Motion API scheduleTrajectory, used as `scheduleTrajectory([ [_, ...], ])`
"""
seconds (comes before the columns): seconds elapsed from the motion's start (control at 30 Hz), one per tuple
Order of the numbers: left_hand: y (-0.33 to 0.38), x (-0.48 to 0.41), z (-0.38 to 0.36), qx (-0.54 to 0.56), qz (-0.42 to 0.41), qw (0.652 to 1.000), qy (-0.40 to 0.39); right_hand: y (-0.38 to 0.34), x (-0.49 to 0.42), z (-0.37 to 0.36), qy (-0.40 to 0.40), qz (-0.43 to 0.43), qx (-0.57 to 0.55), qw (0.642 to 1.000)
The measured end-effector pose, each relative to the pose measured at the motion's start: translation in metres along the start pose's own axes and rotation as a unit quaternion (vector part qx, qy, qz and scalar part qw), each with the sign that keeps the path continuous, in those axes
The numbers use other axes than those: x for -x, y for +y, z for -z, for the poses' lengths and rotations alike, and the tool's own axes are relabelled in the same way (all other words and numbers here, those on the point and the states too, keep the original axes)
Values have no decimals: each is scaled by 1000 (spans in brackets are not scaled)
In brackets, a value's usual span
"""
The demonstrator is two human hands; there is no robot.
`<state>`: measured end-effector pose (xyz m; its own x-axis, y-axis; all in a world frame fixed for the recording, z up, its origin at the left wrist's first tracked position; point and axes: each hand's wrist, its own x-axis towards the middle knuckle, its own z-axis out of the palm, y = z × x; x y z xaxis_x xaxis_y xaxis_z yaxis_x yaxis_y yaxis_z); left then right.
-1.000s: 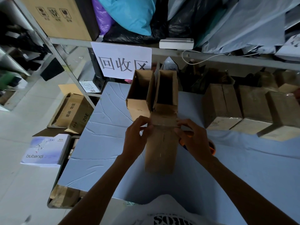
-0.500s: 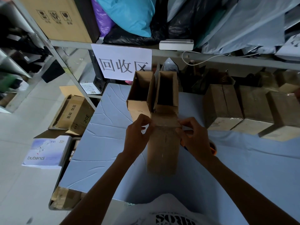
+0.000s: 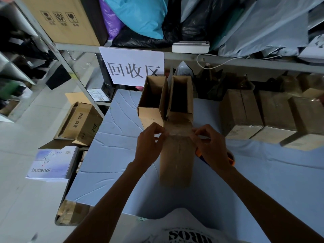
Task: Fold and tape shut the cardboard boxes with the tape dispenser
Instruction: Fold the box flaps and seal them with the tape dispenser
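A narrow brown cardboard box (image 3: 176, 162) stands on the blue table (image 3: 112, 155) in front of me, with clear tape across its top end. My left hand (image 3: 149, 146) pinches the tape at the box's upper left corner. On the upper right corner, my right hand (image 3: 210, 146) presses the tape down. An orange tape dispenser (image 3: 230, 157) lies on the table behind my right hand, mostly hidden. Two open boxes (image 3: 152, 102) (image 3: 180, 99) stand just beyond the one I hold.
Several taped boxes (image 3: 245, 118) line the table's right back. A metal shelf with a white paper sign (image 3: 133, 65) and stuffed bags rises behind. Cartons and a white "bubandi" box (image 3: 50, 163) sit on the floor at left.
Both hands have stayed at the box's top corners, shifting slightly along the tape. The box has barely moved.
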<state>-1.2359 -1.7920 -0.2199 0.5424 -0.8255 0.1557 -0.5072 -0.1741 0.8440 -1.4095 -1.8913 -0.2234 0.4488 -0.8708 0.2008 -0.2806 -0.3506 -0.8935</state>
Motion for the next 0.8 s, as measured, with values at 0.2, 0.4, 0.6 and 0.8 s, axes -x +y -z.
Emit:
scheduleTrajectory([
  [0.2, 3, -2, 3, -13, 13, 1000, -10, -2, 0, 1, -3, 1, 10, 1000],
  [0.4, 4, 0, 5, -15, 22, 999, -18, -3, 4, 0, 0, 2, 0, 1000],
  [0.6, 6, 7, 5, -9, 18, 999, -32, -5, 5, 1, 1, -11, 22, 1000],
  [0.8, 9, 6, 3, -17, 40, 999, -32, -10, 6, 0, 10, -61, 35, 997],
])
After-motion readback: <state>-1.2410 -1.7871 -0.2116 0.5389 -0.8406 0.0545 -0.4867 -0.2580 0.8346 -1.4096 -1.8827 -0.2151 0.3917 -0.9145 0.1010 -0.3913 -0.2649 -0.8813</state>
